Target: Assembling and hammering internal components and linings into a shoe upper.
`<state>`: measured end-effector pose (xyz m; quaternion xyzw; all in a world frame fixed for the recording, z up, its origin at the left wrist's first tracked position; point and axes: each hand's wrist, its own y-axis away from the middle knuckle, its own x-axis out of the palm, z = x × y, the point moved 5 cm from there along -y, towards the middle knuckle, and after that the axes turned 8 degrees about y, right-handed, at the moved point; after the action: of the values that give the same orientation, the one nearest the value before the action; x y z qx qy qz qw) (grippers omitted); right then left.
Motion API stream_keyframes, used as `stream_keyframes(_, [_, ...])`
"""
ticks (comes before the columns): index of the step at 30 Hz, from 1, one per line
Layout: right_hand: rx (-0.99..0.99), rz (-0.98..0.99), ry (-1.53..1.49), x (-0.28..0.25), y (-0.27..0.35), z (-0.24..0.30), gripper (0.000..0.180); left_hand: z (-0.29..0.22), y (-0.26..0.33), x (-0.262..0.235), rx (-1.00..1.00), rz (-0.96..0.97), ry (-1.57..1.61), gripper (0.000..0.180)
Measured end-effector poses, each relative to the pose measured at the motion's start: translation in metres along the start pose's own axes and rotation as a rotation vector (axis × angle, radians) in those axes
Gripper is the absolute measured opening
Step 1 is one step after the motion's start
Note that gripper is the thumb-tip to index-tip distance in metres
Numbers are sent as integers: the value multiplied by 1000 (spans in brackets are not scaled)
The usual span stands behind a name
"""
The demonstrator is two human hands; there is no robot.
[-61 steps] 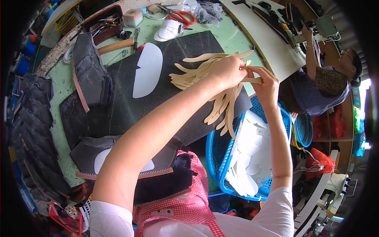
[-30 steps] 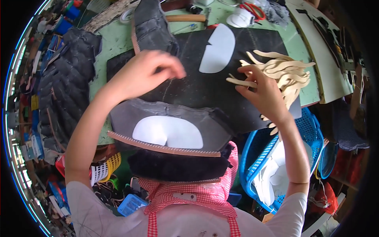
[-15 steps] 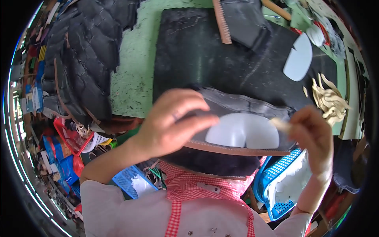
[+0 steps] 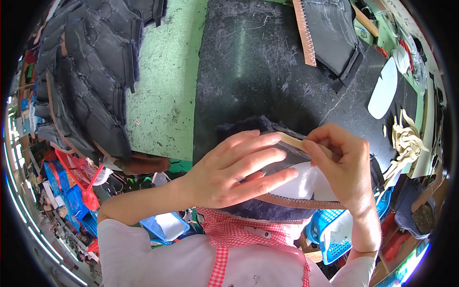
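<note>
A dark grey padded piece [image 4: 287,168] with a brown zigzag-stitched edge lies in front of me at the near side of the black mat. On it rests a white curved insert [image 4: 306,182], partly covered by my hands. My right hand [image 4: 342,165] pinches a narrow beige strip [image 4: 292,141] between thumb and fingers, along the far edge of the piece. Fingers stretched and apart, my left hand [image 4: 244,167] lies over the left part of the piece. Its index fingertip meets the strip's left end.
Stacked dark pieces [image 4: 91,71] cover the left of the green table [image 4: 160,81]. On the black mat [image 4: 248,62] are another stitched piece [image 4: 327,36] and a white insert [image 4: 384,88]. Beige strips [image 4: 406,141] lie at the right. A blue basket [image 4: 337,248] stands below.
My right hand has moved left and brought the beige strip to the piece's far edge. My left hand has come down onto the piece. The view has shifted.
</note>
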<state>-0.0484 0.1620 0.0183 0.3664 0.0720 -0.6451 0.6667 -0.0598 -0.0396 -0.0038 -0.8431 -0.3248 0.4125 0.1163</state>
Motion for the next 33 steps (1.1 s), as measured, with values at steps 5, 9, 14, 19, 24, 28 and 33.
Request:
stream_keyframes(5, [-134,-67,257,-10,9,14,16,1,-5,1,-93,160,-63,57])
stream_keyframes(9, [46,-163,182,-33,34,-22,17,-4,-9,6,-139,188,-176,55])
stream_keyframes(14, [28,-233,144,-41,36,-31,14,-9,-25,6,-171,262,-243,61])
stream_keyframes(19, [1,-258,371,-40,24,-33,15,-30,-65,17,-287,341,30,60])
stream_keyframes(24, [198,-290,-88,-64,50,-74,12,-36,-54,60,-137,444,-94,58])
stream_keyframes(28, [288,-281,-191,-67,52,-81,10,-34,-56,61,-127,408,-89,55])
stream_keyframes(33, [221,-247,-94,-70,50,-83,9,-39,-73,71,-174,351,-53,53])
